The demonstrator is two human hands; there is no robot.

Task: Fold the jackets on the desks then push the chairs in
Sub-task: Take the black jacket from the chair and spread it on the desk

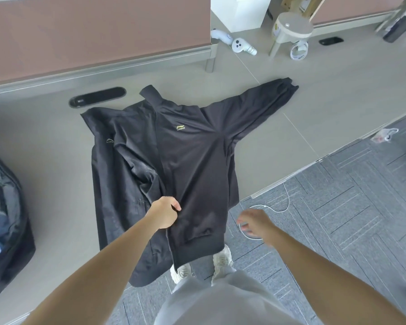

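I judge the fold barely begun: left hand (165, 213) pinches the jacket (192, 148) by its front edge; right hand (253, 222), open and empty beside it, should take the hem.

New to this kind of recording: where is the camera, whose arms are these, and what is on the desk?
No machine here: one camera worn on a person's head looks down at their own bare arms. A black jacket lies spread on the grey desk, one sleeve stretched out, hem hanging over the edge. The left hand grips the jacket's front edge near the hem. The right hand, blurred, hangs open beside it, holding nothing. A dark bag sits at the left.
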